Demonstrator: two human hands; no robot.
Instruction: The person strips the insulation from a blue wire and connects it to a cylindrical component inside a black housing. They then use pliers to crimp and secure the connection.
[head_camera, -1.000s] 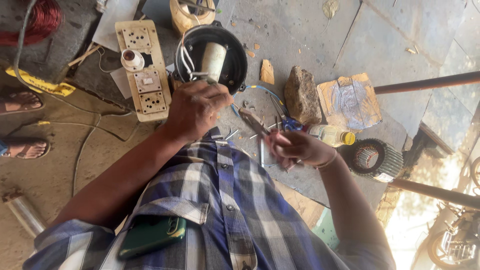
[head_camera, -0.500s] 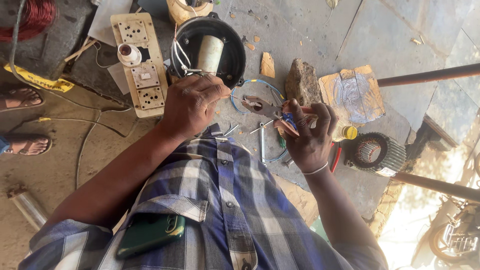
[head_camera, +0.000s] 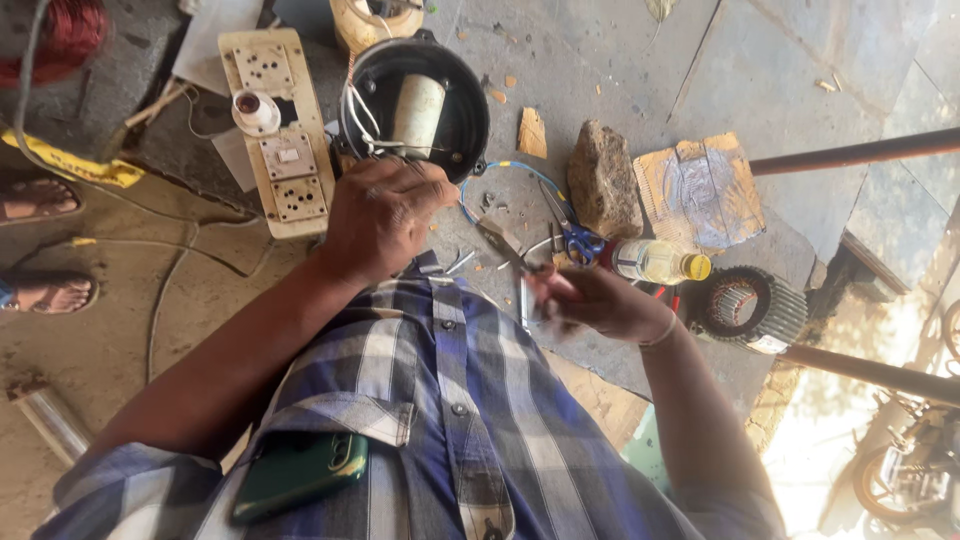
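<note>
At the bottom of the frame a blue-and-white checked shirt (head_camera: 470, 430) fills the foreground, and a dark green phone (head_camera: 300, 478) is seen in its chest pocket at lower left.

Just above the shirt, right of centre, the right hand (head_camera: 600, 300) is closed around a pair of pliers (head_camera: 505, 243) — the handles are gripped in the curled fingers and the metal nose points up and left, toward the middle of the frame. The hand is somewhat blurred. At centre, the left hand (head_camera: 385, 215) is curled, knuckles toward the camera, and is laid against the lower rim of a round black motor housing (head_camera: 415, 100); white wires are seen running from the housing under its fingers, though whether they are pinched cannot be told.

Inside the housing a pale cylindrical capacitor (head_camera: 418, 115) is set upright. To its left a cream switchboard (head_camera: 280, 130) with sockets and a bulb holder lies on the floor. To the right of the pliers, blue-handled scissors (head_camera: 570, 235), a rough stone (head_camera: 605, 180) and a small bottle with a yellow cap (head_camera: 660, 262) are gathered — a ribbed motor stator (head_camera: 750, 310) lies just beyond them. At far left, two sandalled feet (head_camera: 45, 245) are seen.
</note>
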